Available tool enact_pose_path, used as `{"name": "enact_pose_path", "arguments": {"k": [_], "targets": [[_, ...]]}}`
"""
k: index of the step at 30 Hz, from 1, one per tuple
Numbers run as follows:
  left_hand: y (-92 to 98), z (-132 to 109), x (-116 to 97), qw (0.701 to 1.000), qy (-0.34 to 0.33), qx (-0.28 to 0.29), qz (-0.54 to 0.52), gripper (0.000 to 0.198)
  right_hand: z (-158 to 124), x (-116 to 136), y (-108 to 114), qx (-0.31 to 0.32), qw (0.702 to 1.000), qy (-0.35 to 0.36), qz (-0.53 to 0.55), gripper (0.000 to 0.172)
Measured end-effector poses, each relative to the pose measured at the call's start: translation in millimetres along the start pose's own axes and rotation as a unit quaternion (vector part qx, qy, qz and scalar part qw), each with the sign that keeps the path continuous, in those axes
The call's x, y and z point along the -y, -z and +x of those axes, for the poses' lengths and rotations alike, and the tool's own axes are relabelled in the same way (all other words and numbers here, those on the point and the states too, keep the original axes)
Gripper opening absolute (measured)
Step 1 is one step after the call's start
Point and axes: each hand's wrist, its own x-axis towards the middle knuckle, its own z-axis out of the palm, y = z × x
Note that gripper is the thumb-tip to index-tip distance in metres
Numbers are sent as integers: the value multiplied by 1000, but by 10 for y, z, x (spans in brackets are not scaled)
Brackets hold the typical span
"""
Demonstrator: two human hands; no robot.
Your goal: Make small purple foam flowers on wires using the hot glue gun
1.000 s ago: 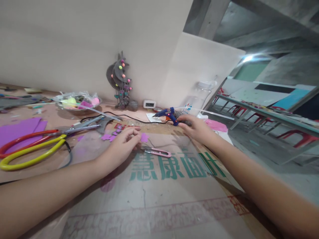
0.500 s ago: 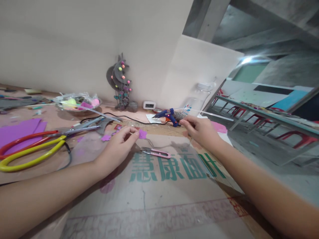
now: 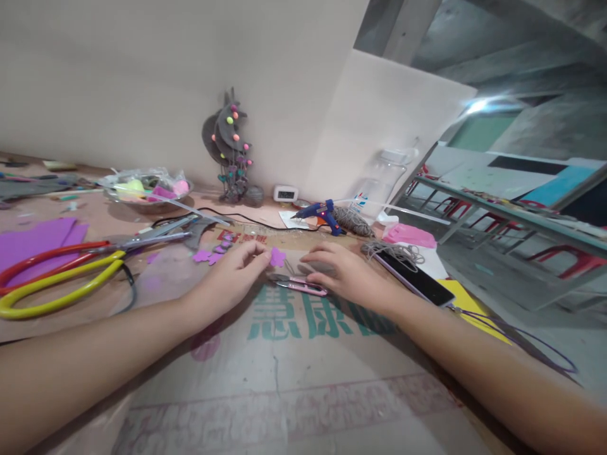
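Observation:
My left hand [image 3: 241, 270] is closed, thumb and fingers pinched together. A small purple flower-shaped cutout [image 3: 278, 256] shows at its fingertips. My right hand [image 3: 339, 273] is open, its fingers apart and curving over the pink-handled thread snips [image 3: 303, 286], which lie on the printed cardboard. Whether the right thumb touches the snips' handle I cannot tell. Left of my left hand lie more purple flower cutouts [image 3: 208, 256]. Behind the hands a blue glue gun [image 3: 322, 212] rests with its small light lit and a clear glue stick at its rear.
Large scissors with red and yellow handles [image 3: 61, 297] lie at left by purple sheets [image 3: 38, 253]. Farther back are a bowl of coloured pieces [image 3: 147, 197], a grey moon ornament [image 3: 227, 148], a small clock [image 3: 286, 194] and a bottle [image 3: 379, 183]. A phone [image 3: 417, 278] lies at right.
My right hand has moved left and nearer, from beside the glue gun to over the snips, and its fingers have spread. My left hand stays pinched, shifted slightly right with the flower.

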Motion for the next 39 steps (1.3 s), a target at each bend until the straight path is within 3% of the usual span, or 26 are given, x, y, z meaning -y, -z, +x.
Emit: {"name": "enact_pose_path", "arguments": {"k": [4,8,17,22,27,29,35,39], "targets": [[-1,19,21,999,-3,8,45,20,14,15,-180,-21,998,-17,63,26],[-8,22,63,998,-5,2,57,23,71,5,-230,-7,996,-2,85,17],[8,6,70,997,16,7,71,24,52,-88,-194,-33,997,-56,43,11],[14,12,73,1000,10,-16,13,22,5,-119,-131,-38,996,-73,39,23],[15,1,63,998,19,-42,-41,21,-11,-92,-93,-167,973,-131,90,12],[17,-6,55,998,22,-37,-50,21,-17,-80,-104,-193,967,-136,98,9],[17,-15,28,999,22,-23,-38,21,-24,-77,-134,-199,967,-142,67,22],[7,5,74,1000,-1,-10,-18,21,18,22,57,-181,977,-95,62,23]]}}
